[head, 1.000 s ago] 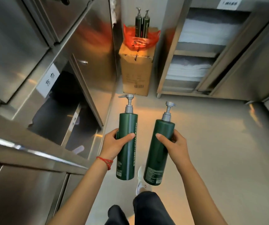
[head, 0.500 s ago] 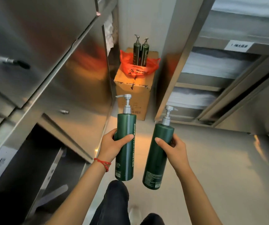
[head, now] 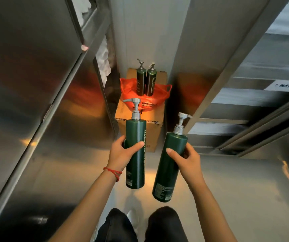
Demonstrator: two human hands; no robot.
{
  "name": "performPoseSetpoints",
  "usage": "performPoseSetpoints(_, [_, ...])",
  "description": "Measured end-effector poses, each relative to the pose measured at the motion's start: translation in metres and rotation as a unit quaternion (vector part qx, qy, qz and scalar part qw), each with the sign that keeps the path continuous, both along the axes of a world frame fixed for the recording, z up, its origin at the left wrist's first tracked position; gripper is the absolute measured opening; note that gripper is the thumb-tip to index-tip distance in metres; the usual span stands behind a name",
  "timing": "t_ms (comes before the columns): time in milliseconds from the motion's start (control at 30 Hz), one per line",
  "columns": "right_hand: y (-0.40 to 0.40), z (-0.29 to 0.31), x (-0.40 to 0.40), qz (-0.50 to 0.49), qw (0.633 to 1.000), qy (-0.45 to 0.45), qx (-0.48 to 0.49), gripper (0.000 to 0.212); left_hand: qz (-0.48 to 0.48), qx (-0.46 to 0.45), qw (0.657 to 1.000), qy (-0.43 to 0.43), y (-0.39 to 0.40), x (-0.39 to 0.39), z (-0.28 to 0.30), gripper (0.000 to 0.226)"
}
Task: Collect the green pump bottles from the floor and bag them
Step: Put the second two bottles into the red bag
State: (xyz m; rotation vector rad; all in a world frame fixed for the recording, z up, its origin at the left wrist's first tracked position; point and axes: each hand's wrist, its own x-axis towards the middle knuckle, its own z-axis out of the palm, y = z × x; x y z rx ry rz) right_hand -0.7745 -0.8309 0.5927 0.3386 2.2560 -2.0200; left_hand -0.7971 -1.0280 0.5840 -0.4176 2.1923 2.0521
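- Left hand [head: 122, 151]: fingers and thumb wrapped round the upper body of the left bottle [head: 135, 152], which is held upright, pump [head: 134, 108] up. A red cord [head: 113, 172] sits on that wrist.
- Right hand [head: 185, 160]: thumb across the front, fingers behind, clasping the right bottle [head: 169, 166] at its upper half. This bottle leans, its pump toward 1 o'clock.
- Judgement: both grips sit high on the body, below the shoulder, so each bottle hangs under the hand and the pump stays free of the palm; this suits carrying rather than dispensing.
- The two held bottles are just beside each other, not touching, both off the floor [head: 245, 198].
- At 12 o'clock from the hands, a carton [head: 122, 126] stands against the far wall. A red bag [head: 159, 93] lies open on its top.
- Two more bottles [head: 146, 82] stand upright in the bag, touching side by side.
- Judgement: the bag is kept open on the carton to receive bottles at a handy height; the held pair is probably headed there.
- Steel cabinets [head: 35, 102] line 9 o'clock; steel shelving [head: 245, 119] lines 3 o'clock.
- No other bottle shows on the floor.
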Motion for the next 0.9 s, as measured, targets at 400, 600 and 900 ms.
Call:
performPoseSetpoints(400, [0.016, -0.006, -0.205, 0.003, 0.999, 0.037, 0.029, 0.029, 0.018, -0.011, 0.999, 0.033, 0.015, -0.18, -0.013, 0.035])
performPoseSetpoints(600, [0.016, -0.003, -0.29, -0.003, 0.998, 0.061, 0.03, 0.035, 0.012, -0.017, 0.999, 0.038, 0.012, -0.258, -0.013, 0.038])
performPoseSetpoints(900, [-0.009, -0.026, -0.372, -0.069, 0.994, 0.077, 0.044, 0.05, -0.021, -0.032, 0.998, 0.055, -0.009, -0.362, -0.029, 0.046])
